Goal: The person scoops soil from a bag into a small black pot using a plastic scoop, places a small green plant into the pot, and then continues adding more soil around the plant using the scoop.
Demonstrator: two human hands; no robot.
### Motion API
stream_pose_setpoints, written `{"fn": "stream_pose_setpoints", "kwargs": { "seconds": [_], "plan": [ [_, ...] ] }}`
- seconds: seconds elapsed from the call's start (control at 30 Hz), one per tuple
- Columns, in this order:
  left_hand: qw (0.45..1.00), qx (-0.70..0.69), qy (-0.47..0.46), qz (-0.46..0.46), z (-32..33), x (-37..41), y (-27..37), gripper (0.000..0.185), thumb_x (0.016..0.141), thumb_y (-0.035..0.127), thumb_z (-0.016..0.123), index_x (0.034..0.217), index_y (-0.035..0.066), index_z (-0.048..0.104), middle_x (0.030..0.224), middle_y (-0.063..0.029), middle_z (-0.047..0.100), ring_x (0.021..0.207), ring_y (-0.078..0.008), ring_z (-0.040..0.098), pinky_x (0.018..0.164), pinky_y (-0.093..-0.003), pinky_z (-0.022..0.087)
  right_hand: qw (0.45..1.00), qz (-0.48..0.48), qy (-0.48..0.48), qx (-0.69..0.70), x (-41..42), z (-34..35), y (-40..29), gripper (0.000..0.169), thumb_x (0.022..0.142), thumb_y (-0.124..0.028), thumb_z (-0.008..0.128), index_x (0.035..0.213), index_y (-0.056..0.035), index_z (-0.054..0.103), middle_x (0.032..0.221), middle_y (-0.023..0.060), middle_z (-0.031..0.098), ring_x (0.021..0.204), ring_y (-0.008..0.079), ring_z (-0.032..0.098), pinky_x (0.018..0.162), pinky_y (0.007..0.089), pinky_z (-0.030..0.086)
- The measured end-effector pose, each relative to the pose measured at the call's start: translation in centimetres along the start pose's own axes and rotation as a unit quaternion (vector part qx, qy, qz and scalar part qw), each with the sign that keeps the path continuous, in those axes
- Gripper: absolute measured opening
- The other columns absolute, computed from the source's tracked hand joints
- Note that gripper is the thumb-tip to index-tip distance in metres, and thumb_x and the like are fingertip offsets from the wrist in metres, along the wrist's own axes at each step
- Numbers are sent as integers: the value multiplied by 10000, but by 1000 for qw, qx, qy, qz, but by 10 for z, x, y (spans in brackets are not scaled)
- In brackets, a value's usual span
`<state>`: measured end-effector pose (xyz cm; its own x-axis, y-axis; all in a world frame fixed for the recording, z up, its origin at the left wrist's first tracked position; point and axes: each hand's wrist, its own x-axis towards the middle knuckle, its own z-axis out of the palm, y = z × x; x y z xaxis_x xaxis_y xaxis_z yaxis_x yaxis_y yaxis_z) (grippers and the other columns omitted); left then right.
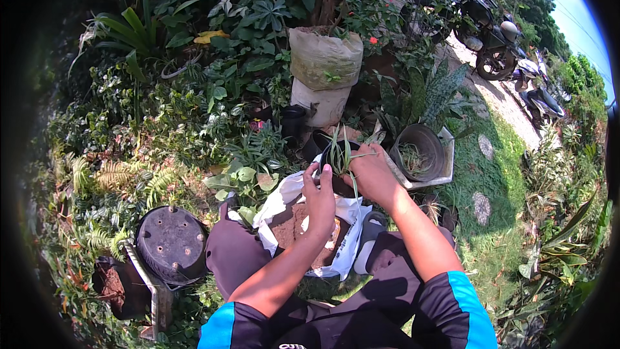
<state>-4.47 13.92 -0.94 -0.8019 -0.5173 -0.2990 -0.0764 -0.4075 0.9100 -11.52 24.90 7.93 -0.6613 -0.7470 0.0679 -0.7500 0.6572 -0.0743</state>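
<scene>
A black plant pot (327, 153) is tilted above an opened white sack (357, 229). A small spider plant (339, 157) with narrow striped leaves rises from the pot. My left hand (320, 198) grips the pot's near left side, its thumb turned upward. At the pot's right, my right hand (372, 172) has its fingers around the base of the plant; the fingertips are partly hidden by leaves. Brown soil (286, 227) fills part of the sack between my knees, below my forearms.
To the right, a large grey pot (420, 149) holding cut leaves rests on a pale stand (448, 165). An overturned black pot (170, 245) lies at left, near a tipped pot of soil (114, 286). Ahead stands a tall soil-filled sack (327, 60). Motorcycles (499, 53) are parked far right.
</scene>
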Motion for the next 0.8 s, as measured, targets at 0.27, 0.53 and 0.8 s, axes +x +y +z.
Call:
{"fn": "stream_pose_setpoints", "kwargs": {
  "seconds": [0.27, 0.53, 0.8],
  "plan": [
    [1000, 15, -22, 10, -4, -3, -5, 551, 983, 447, 555, 1379, 88, 421, 1180, -216, 437, 1008, -256, 460, 940, -357, 390, 998, 24, 43, 41, 2, 11, -7, 182, 792, -196, 719, 940, -90, 720, 986, 76, 655, 1076, 296, 525, 1071, 592, 281],
    [998, 0, -17, 54, -7, 1, -6, 517, 997, 436, 535, 1340, 61, 439, 1142, -188, 456, 1006, -239, 453, 936, -349, 386, 998, 35, -47, 15, 8, 2, -9, 232, 818, -200, 704, 1016, -80, 708, 1035, 120, 658, 1151, 332, 511, 1122, 601, 226],
    [999, 9, -20, 24, -6, -4, 9, 527, 1005, 461, 501, 1346, 66, 430, 1115, -164, 455, 983, -228, 438, 942, -355, 372, 994, 37, -84, 52, -2, -4, -4, 283, 848, -144, 641, 1114, -52, 670, 1115, 207, 638, 1250, 389, 480, 1181, 587, 170]
  ]
}}
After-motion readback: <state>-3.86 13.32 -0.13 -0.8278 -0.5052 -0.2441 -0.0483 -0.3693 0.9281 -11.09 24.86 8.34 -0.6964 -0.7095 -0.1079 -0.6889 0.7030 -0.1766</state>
